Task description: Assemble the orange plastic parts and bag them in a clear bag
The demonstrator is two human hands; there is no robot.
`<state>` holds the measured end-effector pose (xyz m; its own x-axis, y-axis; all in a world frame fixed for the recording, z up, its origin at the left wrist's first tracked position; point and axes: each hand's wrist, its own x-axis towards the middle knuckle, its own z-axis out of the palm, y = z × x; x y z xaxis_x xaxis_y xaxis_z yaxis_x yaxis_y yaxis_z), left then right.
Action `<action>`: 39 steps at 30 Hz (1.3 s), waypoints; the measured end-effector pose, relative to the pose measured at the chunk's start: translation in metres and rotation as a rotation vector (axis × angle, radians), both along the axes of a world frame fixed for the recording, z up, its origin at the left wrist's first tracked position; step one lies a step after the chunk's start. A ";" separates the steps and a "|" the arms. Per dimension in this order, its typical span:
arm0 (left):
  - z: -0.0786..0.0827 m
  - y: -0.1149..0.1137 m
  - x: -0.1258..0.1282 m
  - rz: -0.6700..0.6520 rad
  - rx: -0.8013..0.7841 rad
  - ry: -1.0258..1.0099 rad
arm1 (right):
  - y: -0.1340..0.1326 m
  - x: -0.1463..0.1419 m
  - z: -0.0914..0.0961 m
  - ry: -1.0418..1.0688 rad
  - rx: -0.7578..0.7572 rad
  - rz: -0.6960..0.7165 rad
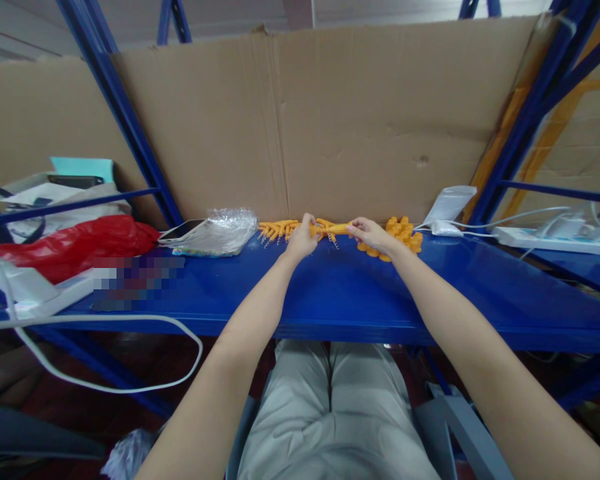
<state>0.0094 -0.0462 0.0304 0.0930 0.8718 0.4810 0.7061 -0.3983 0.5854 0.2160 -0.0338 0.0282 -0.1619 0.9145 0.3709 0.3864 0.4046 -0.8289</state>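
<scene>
My left hand (305,238) and my right hand (369,233) are both closed on a slim orange plastic piece (336,229), one at each end, above the back of the blue shelf. To the left of and behind my left hand lies a row of orange plastic sticks (277,231) with thin metal spirals, like corkscrews. Some of those sticks also show between my hands. Just right of my right hand sits a heap of orange round-ended pieces (404,237). My fingers partly hide the held piece, so its exact shape is unclear.
A blue metal shelf (350,293) serves as the worktop, with cardboard (380,120) upright behind it. Left stand a plastic-wrapped stack (217,233), a phone (184,231), a red bag (85,247) and a looping white cable (130,319). A power strip (555,240) lies right.
</scene>
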 end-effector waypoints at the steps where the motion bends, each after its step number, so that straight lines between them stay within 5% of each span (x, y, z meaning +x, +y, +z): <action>1: 0.001 -0.002 0.001 0.003 -0.062 -0.011 | 0.000 0.000 0.000 -0.006 0.001 -0.008; 5: 0.005 -0.007 0.002 -0.022 -0.268 -0.066 | 0.002 -0.001 -0.001 -0.039 0.055 -0.025; 20: 0.011 -0.014 -0.004 -0.061 -0.535 -0.178 | 0.006 -0.002 -0.005 -0.129 0.092 0.008; 23: 0.006 -0.010 -0.003 -0.029 -0.425 -0.070 | 0.008 0.001 -0.007 -0.153 0.087 0.037; 30: -0.004 0.001 -0.006 0.001 0.167 0.200 | 0.007 0.008 -0.007 -0.241 0.226 0.020; 39: 0.004 -0.012 0.000 0.039 0.233 0.330 | -0.009 -0.006 0.004 -0.774 0.542 -0.153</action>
<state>0.0096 -0.0584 0.0343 0.2446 0.7490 0.6158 0.8581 -0.4629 0.2222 0.2104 -0.0427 0.0326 -0.4325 0.6818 0.5900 0.8294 0.5575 -0.0362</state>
